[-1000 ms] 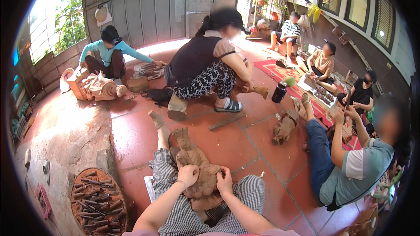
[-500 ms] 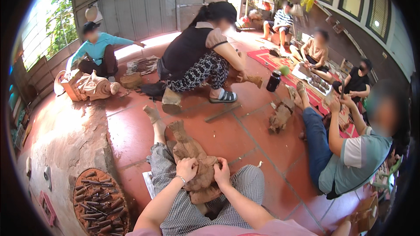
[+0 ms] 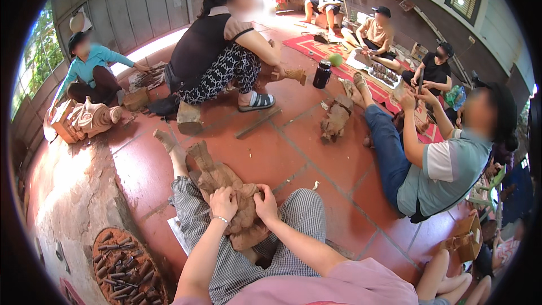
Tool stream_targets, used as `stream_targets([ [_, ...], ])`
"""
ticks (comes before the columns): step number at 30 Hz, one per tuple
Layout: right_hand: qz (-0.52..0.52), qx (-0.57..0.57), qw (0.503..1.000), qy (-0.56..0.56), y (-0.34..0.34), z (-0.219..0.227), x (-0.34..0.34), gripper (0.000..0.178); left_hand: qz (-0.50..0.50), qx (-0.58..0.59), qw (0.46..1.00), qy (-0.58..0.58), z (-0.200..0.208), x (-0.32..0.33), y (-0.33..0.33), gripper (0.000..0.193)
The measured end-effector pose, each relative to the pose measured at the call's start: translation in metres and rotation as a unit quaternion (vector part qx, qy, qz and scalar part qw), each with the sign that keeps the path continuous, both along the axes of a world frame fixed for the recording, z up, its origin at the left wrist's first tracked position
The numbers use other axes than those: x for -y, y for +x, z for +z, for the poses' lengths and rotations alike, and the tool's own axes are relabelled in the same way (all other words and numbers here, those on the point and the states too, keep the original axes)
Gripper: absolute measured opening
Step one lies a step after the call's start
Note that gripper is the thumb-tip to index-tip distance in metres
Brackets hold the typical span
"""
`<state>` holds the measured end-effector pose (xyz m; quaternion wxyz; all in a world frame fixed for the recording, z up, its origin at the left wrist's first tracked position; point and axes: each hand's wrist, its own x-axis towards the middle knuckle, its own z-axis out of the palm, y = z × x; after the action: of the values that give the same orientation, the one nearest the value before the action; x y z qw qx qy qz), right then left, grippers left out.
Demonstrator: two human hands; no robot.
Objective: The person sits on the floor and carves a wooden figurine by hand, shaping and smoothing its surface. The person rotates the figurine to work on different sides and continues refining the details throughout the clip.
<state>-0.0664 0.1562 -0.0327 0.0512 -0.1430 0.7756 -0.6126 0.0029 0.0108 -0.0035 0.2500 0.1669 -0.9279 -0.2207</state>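
A brown carved wooden figure [image 3: 228, 182] lies tilted between my knees, its narrower end pointing away from me. My left hand [image 3: 224, 203] rests on the middle of the carving with its fingers curled and pinched; whatever may be in them is too small to make out. At the carving's right edge, my right hand [image 3: 265, 203] has its thumb and bent fingers closed against the wood. The figure's lower end sits by my checked trousers [image 3: 302, 214].
On my left, a round bed of sawdust [image 3: 110, 236] holds several carving tools [image 3: 127, 271]. Ahead lie a rough wooden piece [image 3: 337, 118] and a black bottle [image 3: 322, 74]. A person squats ahead [image 3: 217, 51]; another sits at right [image 3: 446, 164]. A larger carved statue [image 3: 93, 118] lies far left.
The view has swung to the right, so the surroundings sit further left and more shows at right. Both my hands stay on the carved figure, with their fingers slightly shifted.
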Motion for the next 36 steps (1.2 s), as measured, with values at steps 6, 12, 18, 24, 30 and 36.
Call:
stream_targets([
  [6, 0.0, 0.008, 1.0, -0.005, 0.0, -0.01, 0.0, 0.032, 0.018, -0.002, 0.999, 0.047, -0.004, -0.003, 0.0, 0.01],
  [12, -0.002, -0.003, 1.0, 0.004, 0.001, -0.01, 0.001, 0.028, 0.021, -0.022, 0.998, 0.062, -0.001, -0.003, 0.003, 0.011],
  [18, 0.0, 0.002, 1.0, -0.011, -0.004, -0.013, -0.003, 0.028, -0.008, -0.022, 0.998, 0.059, 0.0, -0.002, 0.002, 0.011],
  [24, -0.013, -0.004, 1.0, 0.004, 0.002, -0.001, 0.0, 0.031, 0.035, 0.012, 0.999, 0.037, -0.007, -0.001, -0.002, 0.007],
  [30, 0.014, 0.003, 0.998, -0.061, -0.008, -0.017, -0.003, 0.026, 0.048, -0.007, 0.998, 0.026, -0.006, -0.006, -0.009, 0.005],
  [36, 0.036, 0.097, 0.994, -0.043, 0.003, 0.006, -0.001, 0.028, -0.042, -0.028, 0.994, 0.099, -0.007, 0.011, 0.01, 0.006],
])
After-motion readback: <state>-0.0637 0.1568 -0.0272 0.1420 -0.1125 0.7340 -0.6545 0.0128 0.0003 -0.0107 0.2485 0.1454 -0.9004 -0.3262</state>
